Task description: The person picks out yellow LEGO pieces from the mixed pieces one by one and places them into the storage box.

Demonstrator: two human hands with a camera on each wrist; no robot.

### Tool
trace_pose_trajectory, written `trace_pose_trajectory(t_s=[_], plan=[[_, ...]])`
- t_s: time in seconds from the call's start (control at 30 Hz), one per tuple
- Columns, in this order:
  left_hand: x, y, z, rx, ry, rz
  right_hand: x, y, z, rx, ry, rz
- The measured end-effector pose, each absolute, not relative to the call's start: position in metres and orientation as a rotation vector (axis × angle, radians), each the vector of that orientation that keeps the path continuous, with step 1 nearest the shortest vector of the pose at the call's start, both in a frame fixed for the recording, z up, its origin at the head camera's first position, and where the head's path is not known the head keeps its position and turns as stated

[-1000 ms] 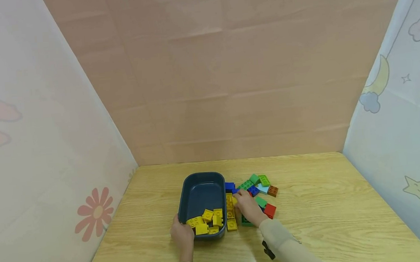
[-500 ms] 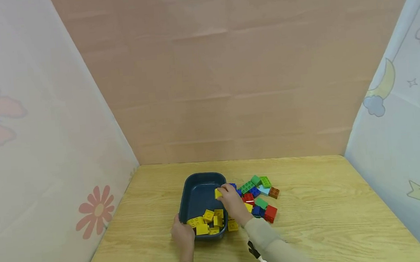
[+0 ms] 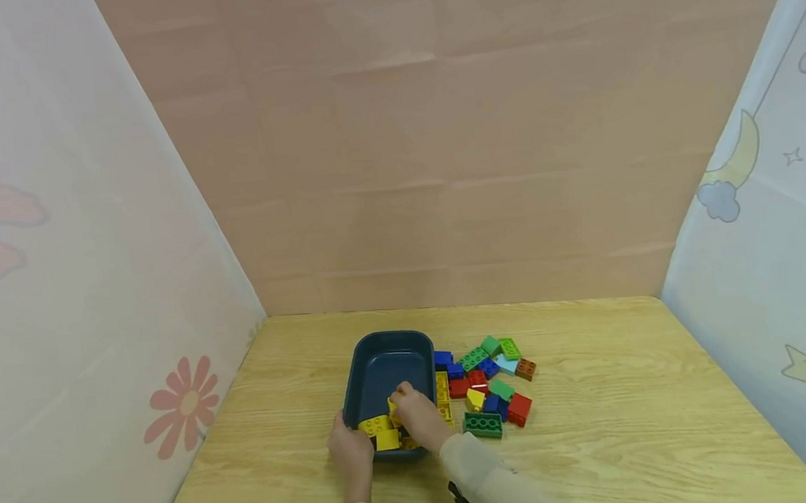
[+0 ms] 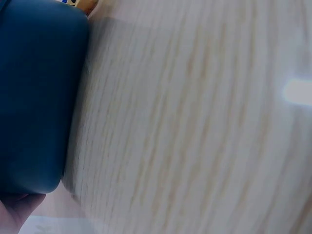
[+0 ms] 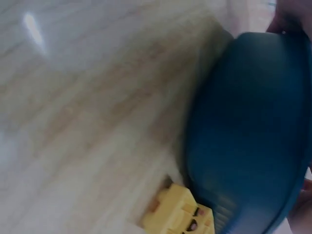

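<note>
My left hand (image 3: 351, 451) grips the near left side of a dark blue plastic tub (image 3: 392, 363), thumb over the rim. In the left wrist view, part of that hand (image 4: 18, 209) shows below the tub's corner. My right hand (image 3: 422, 420) reaches over the tub's right wall and pinches a yellow toy building brick (image 3: 391, 407), low over other yellow bricks (image 3: 387, 441) gathered at the near end. The far part of the tub's floor is bare. In the right wrist view the tub wall (image 5: 248, 112) hides the right fingertips.
A row of yellow bricks (image 3: 443, 386) lies along the tub's right side. Farther right are loose bricks: red (image 3: 520, 410), green (image 3: 483, 424), blue (image 3: 443, 359), brown (image 3: 525, 369) and one yellow (image 3: 475, 400). A yellow brick with a printed face (image 5: 187, 214) lies beside the tub.
My right hand has picked a yellow brick from the pile, carried it left over the tub, then down toward its near end. My left hand keeps its place on the tub.
</note>
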State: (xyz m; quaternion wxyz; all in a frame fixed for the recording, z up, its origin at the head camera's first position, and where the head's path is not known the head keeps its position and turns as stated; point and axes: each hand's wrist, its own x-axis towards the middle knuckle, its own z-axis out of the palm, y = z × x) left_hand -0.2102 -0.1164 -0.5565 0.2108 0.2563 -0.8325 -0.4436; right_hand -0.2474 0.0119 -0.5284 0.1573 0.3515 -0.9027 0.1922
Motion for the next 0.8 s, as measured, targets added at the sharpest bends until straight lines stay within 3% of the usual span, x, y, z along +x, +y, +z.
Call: trace_pose_trajectory(t_s=[0.8], plan=[[-0.2116, -0.1176, -0.5605, 0.681, -2.291, -1.225, -0.2392, 0.0021, -0.5288, 1.113, -2.859, 0.322]])
